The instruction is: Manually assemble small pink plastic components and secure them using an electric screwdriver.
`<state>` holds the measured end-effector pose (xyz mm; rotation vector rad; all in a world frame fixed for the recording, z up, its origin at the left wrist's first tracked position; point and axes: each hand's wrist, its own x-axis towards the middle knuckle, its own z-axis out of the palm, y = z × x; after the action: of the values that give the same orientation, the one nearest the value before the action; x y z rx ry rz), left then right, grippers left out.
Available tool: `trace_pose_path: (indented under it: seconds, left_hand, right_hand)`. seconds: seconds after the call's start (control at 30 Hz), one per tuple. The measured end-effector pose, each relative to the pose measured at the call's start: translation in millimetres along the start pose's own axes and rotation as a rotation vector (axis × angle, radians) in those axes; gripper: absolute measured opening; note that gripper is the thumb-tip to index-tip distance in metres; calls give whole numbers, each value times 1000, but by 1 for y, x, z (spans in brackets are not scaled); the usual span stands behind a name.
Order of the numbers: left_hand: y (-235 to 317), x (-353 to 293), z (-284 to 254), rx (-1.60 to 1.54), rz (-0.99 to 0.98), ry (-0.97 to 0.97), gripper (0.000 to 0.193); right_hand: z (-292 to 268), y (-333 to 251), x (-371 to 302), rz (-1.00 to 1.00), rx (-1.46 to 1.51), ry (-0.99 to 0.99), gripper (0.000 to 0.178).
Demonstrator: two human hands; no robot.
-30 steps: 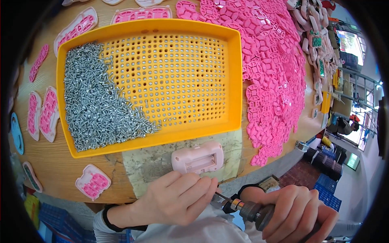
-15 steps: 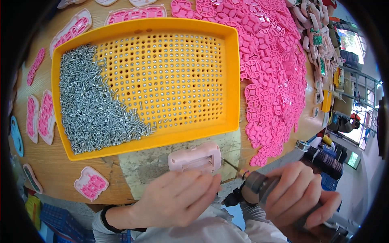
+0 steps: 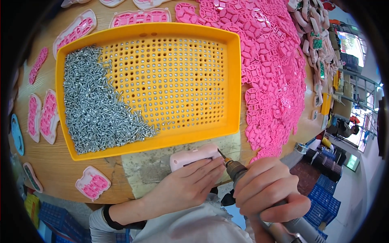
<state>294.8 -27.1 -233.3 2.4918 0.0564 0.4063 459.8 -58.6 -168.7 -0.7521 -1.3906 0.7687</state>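
A pale pink plastic casing (image 3: pixel 187 157) lies on a worn mat at the table's near edge. Across its near side lie the fingers of my left hand (image 3: pixel 188 184), close together and holding it; the thumb is hidden. My right hand (image 3: pixel 269 190) is wrapped around a powered screwdriver (image 3: pixel 235 168), whose dark bit points up and left. The bit's tip meets the casing's right end, at a corner hole. Beyond the casing stands a yellow tray (image 3: pixel 162 141) with a perforated floor. Loose silver screws (image 3: pixel 101 105) are heaped in its left part, and many holes hold upright screws.
A large heap of pink plastic parts (image 3: pixel 271 81) lies right of the tray. Pink-and-white casing halves (image 3: pixel 93 183) lie on the table's left and far sides. Further right are casings with green boards (image 3: pixel 317 43). Blue crates (image 3: pixel 324 202) stand on the floor.
The screwdriver has moved left and its bit now reaches the casing's right end. My left hand has shifted right and settled over the casing, covering most of its recess.
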Motion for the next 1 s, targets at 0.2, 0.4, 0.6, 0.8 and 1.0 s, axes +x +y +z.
trace_pose_path:
  seconds: [0.2, 0.4, 0.6, 0.8, 1.0]
  left_hand:
    - [-1, 1, -3, -30, -12, 31, 24]
    - [-1, -1, -1, -37, 22, -30, 43]
    - [-1, 0, -2, -8, -4, -13, 37]
    - [-1, 1, -4, -6, 19, -50, 40]
    - [2, 3, -2, 2, 14, -19, 42]
  right_hand:
    - [-8, 14, 6, -6, 194, -39, 6]
    - [-28, 6, 33, 2, 238, -264, 26]
    - [-15, 10, 43, -105, -72, 35, 31]
    - [-19, 37, 31, -110, -187, 69, 57]
    - [-19, 45, 24, -173, -115, 159, 60]
